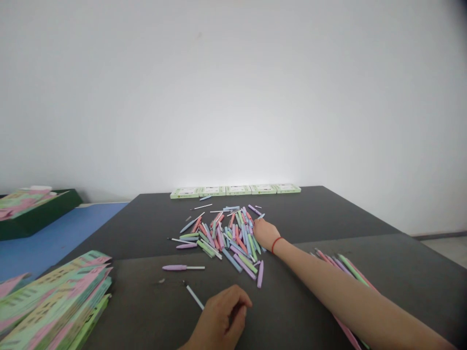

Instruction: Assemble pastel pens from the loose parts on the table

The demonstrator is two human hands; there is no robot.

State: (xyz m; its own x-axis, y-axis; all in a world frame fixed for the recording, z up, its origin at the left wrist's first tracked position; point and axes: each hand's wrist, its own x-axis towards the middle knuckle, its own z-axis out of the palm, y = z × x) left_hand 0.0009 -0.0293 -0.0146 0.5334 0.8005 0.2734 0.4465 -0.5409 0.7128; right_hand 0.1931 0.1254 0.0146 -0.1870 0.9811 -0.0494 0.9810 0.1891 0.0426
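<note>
Nearest, the left hand (219, 316) curls loosely around a white-tipped pen (194, 296) on the dark tabletop (146, 301), beside a stack of cards (54, 301). Farther out, the right hand (264, 232) rests fingers-down on the pen pile (222, 236), apparently grasping nothing. Beyond, a row of green boxes (235, 190); far left, a dark tray (36, 214) holds more cards.

No readable text anywhere. Green boxes (235, 190) along the table's far edge carry dark printed marks, too small to make out. Pink-green printed cards (54, 301) stacked at near left show rows of dark marks, blurred, illegible.
</note>
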